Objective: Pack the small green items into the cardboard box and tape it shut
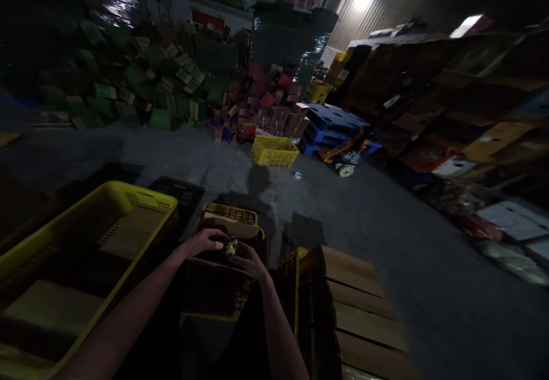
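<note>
Both my hands meet over a yellow crate [229, 214] lined with brown cardboard, low in the middle of the view. My left hand [205, 241] is curled, its fingers closed round a small dark, shiny object [230, 246]. My right hand [249, 262] closes on the same object from the right. The light is too dim to name the object.
A big yellow crate [141, 200] with cardboard inside stands at my left. A wooden pallet [360, 306] lies at my right. Farther off are a yellow basket [274, 151], blue pallets [334, 120], a pallet jack [345, 157] and heaps of green and red boxes [171, 88].
</note>
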`<state>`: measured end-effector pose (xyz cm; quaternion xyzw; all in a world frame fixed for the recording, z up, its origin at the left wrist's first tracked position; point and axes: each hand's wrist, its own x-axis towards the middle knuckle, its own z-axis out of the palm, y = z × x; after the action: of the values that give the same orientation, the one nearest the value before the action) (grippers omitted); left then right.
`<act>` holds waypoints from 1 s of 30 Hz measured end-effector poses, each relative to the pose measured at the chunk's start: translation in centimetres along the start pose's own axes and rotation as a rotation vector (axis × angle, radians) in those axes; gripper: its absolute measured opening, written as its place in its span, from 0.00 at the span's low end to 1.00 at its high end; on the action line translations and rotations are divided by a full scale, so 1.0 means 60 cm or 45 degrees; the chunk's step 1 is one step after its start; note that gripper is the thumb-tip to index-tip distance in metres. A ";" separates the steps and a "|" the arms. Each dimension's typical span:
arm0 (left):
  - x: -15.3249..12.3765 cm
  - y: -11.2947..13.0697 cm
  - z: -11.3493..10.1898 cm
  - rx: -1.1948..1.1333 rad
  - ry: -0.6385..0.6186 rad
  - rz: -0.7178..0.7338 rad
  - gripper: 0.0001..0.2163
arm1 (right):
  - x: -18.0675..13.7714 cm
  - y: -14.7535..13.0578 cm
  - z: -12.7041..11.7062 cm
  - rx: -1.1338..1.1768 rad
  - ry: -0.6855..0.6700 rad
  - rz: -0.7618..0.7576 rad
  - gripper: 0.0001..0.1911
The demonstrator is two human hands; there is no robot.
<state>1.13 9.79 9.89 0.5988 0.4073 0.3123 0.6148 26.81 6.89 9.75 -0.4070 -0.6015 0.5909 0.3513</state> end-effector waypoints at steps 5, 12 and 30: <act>0.000 -0.009 0.002 -0.080 0.032 -0.042 0.24 | -0.001 -0.007 0.001 -0.025 0.024 -0.003 0.21; -0.002 -0.010 0.009 -0.362 -0.133 -0.066 0.31 | -0.002 -0.019 0.006 0.196 0.146 -0.033 0.27; 0.002 -0.020 0.021 -0.218 0.020 -0.288 0.30 | -0.012 -0.028 0.010 0.478 0.169 0.126 0.32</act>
<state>2.13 9.18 8.65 0.4921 0.4489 0.2791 0.6917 26.45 6.04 11.44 -0.4013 -0.4357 0.6811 0.4303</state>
